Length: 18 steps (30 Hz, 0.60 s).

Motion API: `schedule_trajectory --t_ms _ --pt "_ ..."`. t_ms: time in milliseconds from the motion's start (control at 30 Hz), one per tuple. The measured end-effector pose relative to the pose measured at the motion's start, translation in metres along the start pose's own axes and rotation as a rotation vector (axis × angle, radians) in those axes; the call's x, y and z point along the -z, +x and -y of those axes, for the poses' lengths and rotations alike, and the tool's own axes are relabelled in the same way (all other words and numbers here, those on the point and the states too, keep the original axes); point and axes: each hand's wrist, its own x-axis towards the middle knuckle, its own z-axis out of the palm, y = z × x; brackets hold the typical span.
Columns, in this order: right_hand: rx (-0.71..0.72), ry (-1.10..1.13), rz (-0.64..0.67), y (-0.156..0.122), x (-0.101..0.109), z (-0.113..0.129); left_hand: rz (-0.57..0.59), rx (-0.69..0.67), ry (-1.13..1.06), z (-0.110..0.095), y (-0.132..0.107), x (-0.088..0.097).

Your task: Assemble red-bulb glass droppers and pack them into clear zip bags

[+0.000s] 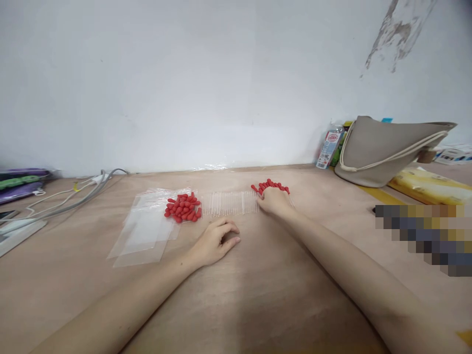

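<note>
A row of thin clear tubes (230, 203) lies side by side across the middle of the table. My left hand (214, 242) rests on the table just in front of them, open, its thumb apart from the loosely bent fingers, holding nothing. At the row's right end is my right hand (276, 200), its fingers curled down and closed; what they pinch is hidden. Behind that hand several red rubber bulbs (271, 184) sit in a line, partly covered by it. A loose heap of red rubber bulbs (182, 207) lies to the left, on the edge of clear plastic bags (142, 236).
Cables (88, 189) and a purple and green package (22, 184) lie at the far left. A labelled plastic bottle (329, 146), a grey bag (387, 150) and a yellow packet (424, 186) stand at the right. A white wall (184, 88) closes off the table's back edge.
</note>
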Motion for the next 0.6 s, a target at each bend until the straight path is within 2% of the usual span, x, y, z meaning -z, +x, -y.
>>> schedule_trajectory --t_ms 267,600 --pt "-0.073 0.025 0.07 0.009 -0.006 0.009 -0.006 -0.012 0.016 0.001 0.0 -0.001" --pt "-0.124 0.083 0.063 0.018 -0.009 0.004 0.008 -0.009 0.026 0.001 0.0 0.0"
